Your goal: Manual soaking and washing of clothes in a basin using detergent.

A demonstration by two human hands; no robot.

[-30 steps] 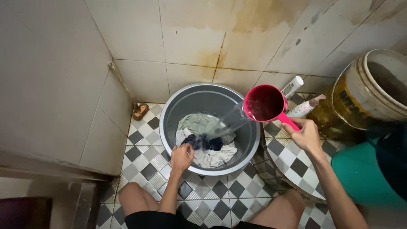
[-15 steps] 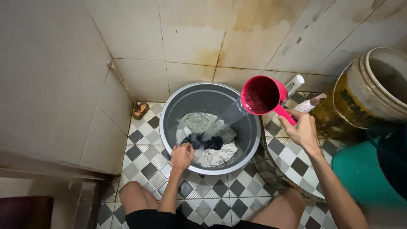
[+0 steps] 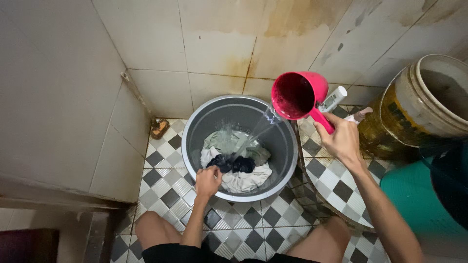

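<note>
The right hand (image 3: 342, 141) has its fingers wrapped tight around the handle of a pink dipper (image 3: 298, 95). The cup part of the dipper sticks up and out past the fingertips, away from the person, and it is tipped over on its side. Water (image 3: 253, 134) runs out of its lip in a thin stream and falls down into a grey bucket (image 3: 285, 156). The bucket sits on the floor, off to the thumb side of that hand and lower down. Inside the bucket is a wet pile of clothes (image 3: 237, 165) (some white, some pale green, one dark blue). The water lands right on the pile. The left hand (image 3: 208, 181) is at the near edge of the bucket. Its fingers are curled over the rim and reach in to the clothes, and they look closed on a bit of cloth, though it is hard to see how tight. The dark blue piece lies just past those fingertips. Behind the right hand's knuckles stand two white bottles (image 3: 334, 98), close to the dipper's handle. Farther out past the back of that hand is a big dirty tub (image 3: 419, 109) with a teal tub (image 3: 412, 199) under it. The floor (image 3: 170, 187) has grey and white check tiles, and a small brown thing (image 3: 159, 128) lies in the corner, well apart from both hands.
</note>
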